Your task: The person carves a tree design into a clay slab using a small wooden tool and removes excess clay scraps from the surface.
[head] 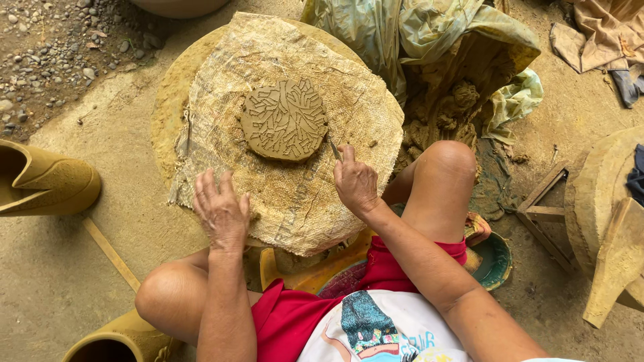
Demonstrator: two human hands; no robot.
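Clay disc (284, 121): flat, round, brown; its top is scored all over with branching cut lines; it lies on the sacking, a little above the middle.
Sacking (295, 194): coarse, tan, clay-stained, spread over a round stand (168, 107).
Right hand (355, 182): clenched on a thin tool (333, 149), whose tip is at the disc's lower right edge.
Left hand (220, 211): released, fingers spread, palm flat on the sacking below the disc.
Clay heap (449, 107): lumps in a plastic sheet, right of the stand.
Ground: sandy, with clay pots at the left.
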